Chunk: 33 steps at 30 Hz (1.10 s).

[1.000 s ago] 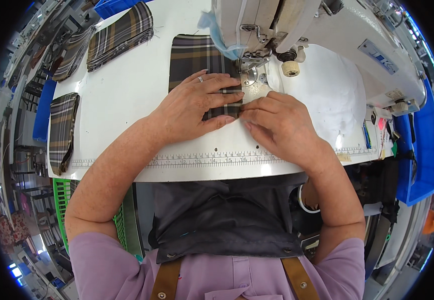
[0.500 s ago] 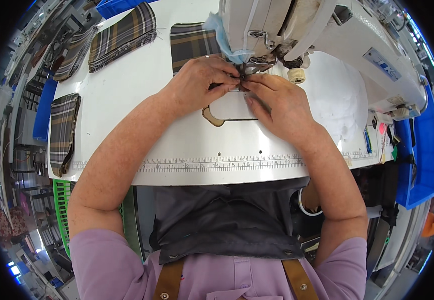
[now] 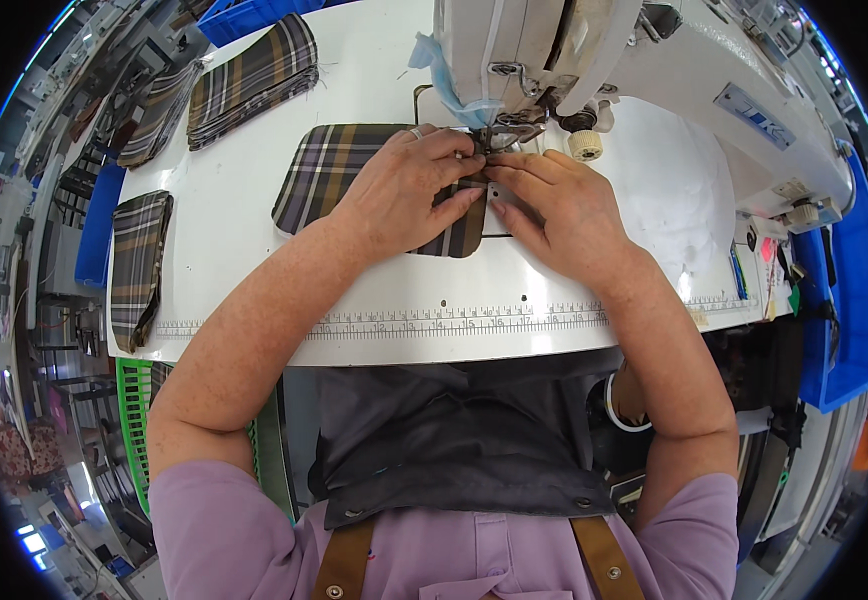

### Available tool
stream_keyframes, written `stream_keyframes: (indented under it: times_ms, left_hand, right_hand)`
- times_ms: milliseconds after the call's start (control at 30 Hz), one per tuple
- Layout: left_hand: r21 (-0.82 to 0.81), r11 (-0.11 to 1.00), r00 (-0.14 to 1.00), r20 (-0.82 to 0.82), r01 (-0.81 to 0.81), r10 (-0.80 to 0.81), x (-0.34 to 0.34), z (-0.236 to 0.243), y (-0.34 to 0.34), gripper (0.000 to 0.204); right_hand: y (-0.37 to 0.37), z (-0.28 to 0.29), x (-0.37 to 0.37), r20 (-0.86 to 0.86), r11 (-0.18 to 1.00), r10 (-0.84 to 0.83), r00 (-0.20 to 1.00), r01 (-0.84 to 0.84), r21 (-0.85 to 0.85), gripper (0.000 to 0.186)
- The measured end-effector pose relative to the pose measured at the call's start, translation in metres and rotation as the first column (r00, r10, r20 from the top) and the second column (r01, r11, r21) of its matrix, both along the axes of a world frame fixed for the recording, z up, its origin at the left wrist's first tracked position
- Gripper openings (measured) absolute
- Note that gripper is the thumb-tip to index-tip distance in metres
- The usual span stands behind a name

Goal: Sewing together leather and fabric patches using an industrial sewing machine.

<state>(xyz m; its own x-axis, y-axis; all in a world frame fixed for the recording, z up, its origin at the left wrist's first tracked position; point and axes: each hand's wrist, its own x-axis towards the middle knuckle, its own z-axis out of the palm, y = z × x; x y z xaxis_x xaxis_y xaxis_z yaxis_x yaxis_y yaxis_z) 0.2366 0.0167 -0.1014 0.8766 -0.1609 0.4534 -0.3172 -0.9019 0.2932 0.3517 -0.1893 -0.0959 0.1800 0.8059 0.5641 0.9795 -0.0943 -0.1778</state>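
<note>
A plaid fabric piece [image 3: 324, 170] in brown, grey and white, with rounded corners, lies flat on the white table, its right edge at the needle area of a sewing machine [image 3: 529, 60]. Across its right part rests my left hand [image 3: 404, 190], fingers curled and closed on the cloth beside the presser foot, the thumb lower down near the edge. From the other side comes my right hand [image 3: 569, 205], its fingers stretched toward the presser foot and the fingertips at the fabric's edge. Its thumb stands apart over the machine plate. The fingertips partly hide the stitching spot.
Stacks of plaid pieces [image 3: 254, 85] lie at the back left, and another plaid stack [image 3: 138, 265] by the left edge. A ruler strip [image 3: 454, 322] runs along the front. Blue bins [image 3: 839, 300] flank the table; a green basket [image 3: 134, 430] stands below left.
The plaid piece has come toward me and turned, now spreading under my left hand and covering the plate's slot. My left thumb has moved down from the fingers. Both hands stay by the needle.
</note>
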Motion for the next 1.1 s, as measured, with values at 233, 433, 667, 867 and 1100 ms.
stream_keyframes:
  times_ms: [233,433,667,867,1100]
  left_hand:
    - [-0.097,0.995,0.994,-0.105,-0.038,0.028,-0.018,0.004,-0.012,0.050]
    - [-0.114,0.991,0.989,-0.126,0.066,-0.080,-0.022,0.005,0.002,0.038]
    - [-0.257,0.955,0.977,-0.117,0.145,-0.180,0.000,0.003,0.022,0.022]
    - [-0.146,0.979,0.983,-0.095,0.143,-0.158,0.014,0.006,0.025,0.022]
    - [-0.020,0.998,0.989,-0.132,0.064,-0.066,0.018,0.014,0.023,0.026]
  right_hand:
    - [-0.001,0.000,0.003,0.000,1.000,0.018,1.000,-0.018,-0.013,0.026]
    - [0.000,0.002,0.002,-0.009,0.999,0.013,1.000,-0.014,-0.050,0.032]
    - [0.003,0.000,0.002,-0.011,0.999,-0.015,1.000,0.014,-0.038,0.033]
    - [0.003,-0.001,0.002,-0.007,0.999,-0.030,1.000,0.030,-0.024,0.032]
    - [0.002,0.002,-0.001,-0.011,0.998,-0.039,0.999,0.038,-0.049,0.029]
